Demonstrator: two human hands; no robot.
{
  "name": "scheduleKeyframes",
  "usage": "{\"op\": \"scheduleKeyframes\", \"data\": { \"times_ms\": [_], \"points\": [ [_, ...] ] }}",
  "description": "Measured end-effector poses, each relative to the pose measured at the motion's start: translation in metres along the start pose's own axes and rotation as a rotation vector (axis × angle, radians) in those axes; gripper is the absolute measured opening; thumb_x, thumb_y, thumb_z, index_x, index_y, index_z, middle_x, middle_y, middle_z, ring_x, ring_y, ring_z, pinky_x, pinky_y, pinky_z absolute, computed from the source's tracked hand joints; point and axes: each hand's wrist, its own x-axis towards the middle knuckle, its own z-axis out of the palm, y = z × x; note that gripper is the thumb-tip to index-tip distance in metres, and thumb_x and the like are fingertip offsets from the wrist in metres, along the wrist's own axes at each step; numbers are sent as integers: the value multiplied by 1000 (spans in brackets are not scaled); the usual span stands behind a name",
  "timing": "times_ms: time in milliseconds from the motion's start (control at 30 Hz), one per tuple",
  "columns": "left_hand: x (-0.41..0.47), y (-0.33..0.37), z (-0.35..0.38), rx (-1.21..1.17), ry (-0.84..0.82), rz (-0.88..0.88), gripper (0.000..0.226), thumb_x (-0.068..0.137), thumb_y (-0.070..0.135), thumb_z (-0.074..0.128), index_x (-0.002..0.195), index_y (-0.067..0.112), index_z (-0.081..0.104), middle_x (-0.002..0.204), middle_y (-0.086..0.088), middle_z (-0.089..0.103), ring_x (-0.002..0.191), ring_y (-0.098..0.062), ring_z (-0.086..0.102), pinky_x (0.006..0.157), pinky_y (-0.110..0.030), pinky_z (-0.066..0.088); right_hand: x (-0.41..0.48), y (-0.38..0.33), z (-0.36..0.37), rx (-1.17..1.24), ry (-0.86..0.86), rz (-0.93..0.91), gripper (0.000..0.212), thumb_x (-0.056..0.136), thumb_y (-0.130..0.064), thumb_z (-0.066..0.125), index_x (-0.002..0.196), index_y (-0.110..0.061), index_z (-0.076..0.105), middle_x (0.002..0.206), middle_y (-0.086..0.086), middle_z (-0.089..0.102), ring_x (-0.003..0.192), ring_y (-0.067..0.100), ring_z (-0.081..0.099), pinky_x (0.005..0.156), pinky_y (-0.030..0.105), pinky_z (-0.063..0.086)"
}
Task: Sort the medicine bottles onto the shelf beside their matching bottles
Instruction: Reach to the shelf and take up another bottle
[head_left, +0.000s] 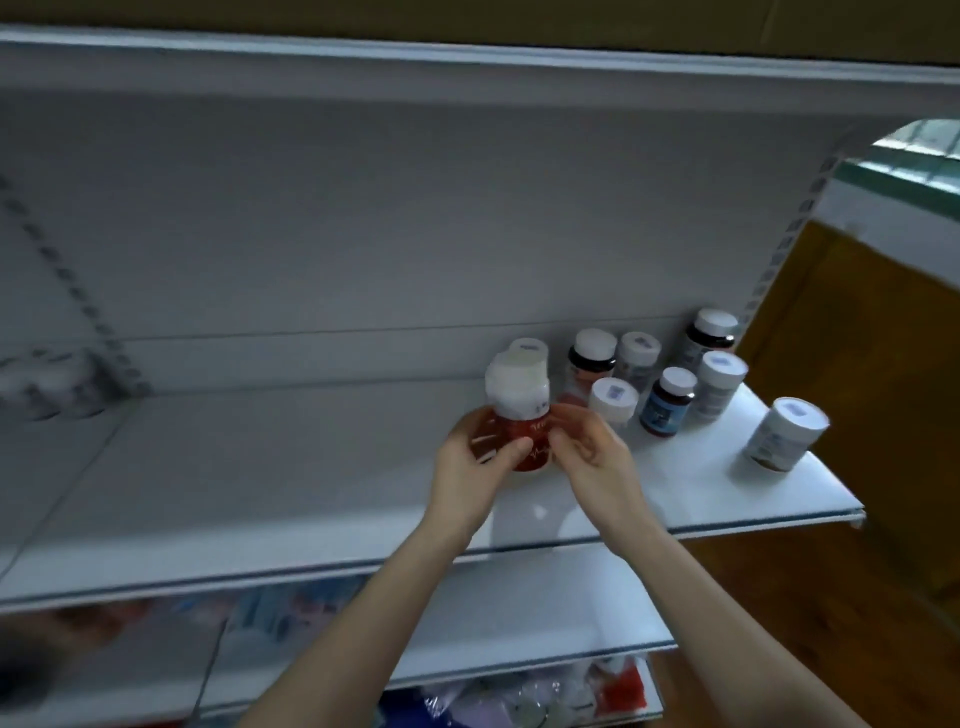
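Note:
A red-labelled bottle with a white cap (519, 410) is held over the white shelf (291, 467). My left hand (470, 467) grips it from the left, thumb across the label. My right hand (584, 452) pinches its right side with curled fingers. Just behind it stands another white-capped bottle (530, 347). To the right stand a dark bottle with a reddish label (591, 364), a blue-labelled bottle (665, 402) and several white-capped bottles (613, 397). One white bottle (782, 434) stands apart near the shelf's right end.
A dark bottle (706, 335) stands against the back panel at the right. Blurred bottles (47, 384) sit at the far left of the shelf. Lower shelves (519, 613) hold packets (524, 701). A wooden wall (857, 415) lies to the right.

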Motion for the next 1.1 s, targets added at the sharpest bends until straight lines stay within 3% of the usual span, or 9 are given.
{"op": "scheduleKeyframes", "data": {
  "times_ms": [100,167,367,533,700,800,967,1100],
  "points": [
    [-24,6,-29,-18,22,-17,30,81,6,64,107,17,55,92,8,64,83,4,62,70,-4,48,-11,-7,20,66,-114,12,20,89,-10,55,106,-20,58,101,-2,63,90,7,61,82,20,51],
    [-38,11,-51,-22,57,-17,31,83,5,62,111,15,55,92,10,64,78,9,62,70,-5,48,-17,-17,37,76,-195,-13,16,88,-11,56,97,-24,59,95,-5,63,88,6,60,85,24,50],
    [-79,27,-126,-40,245,6,29,85,6,59,112,9,53,99,4,63,79,13,62,72,-7,50,-34,-46,105,241,-436,40,13,87,-12,57,98,-18,58,96,2,66,86,8,63,79,22,54],
    [-114,34,-199,-37,366,16,28,87,6,56,115,9,54,105,-4,64,91,-4,63,76,-11,52,-58,-69,177,291,-587,46,12,85,-11,60,92,-21,59,93,4,67,83,12,65,73,19,56],
    [-152,34,-283,-25,443,17,25,89,6,52,112,15,54,103,-5,64,88,-6,62,77,-16,52,-94,-90,263,295,-687,54,16,84,-10,61,93,-23,59,93,2,66,84,13,65,66,16,55],
    [-173,34,-340,26,471,9,27,90,9,51,117,14,55,103,-5,63,76,-7,57,70,-24,47,-118,-105,319,302,-719,67,17,84,-8,60,93,-24,59,92,3,66,83,13,64,65,13,55],
    [-198,37,-431,106,510,54,29,89,5,51,117,7,56,95,5,64,77,12,61,73,-5,47,-150,-129,406,321,-750,78,16,85,-6,58,96,-18,59,85,-2,66,65,-3,66,58,10,51],
    [-212,39,-487,105,587,64,21,89,9,54,100,25,60,88,12,64,79,5,61,80,-17,50,-167,-141,463,282,-788,74,14,84,-13,61,98,-15,63,87,0,68,68,2,66,70,26,53]
  ]
}}
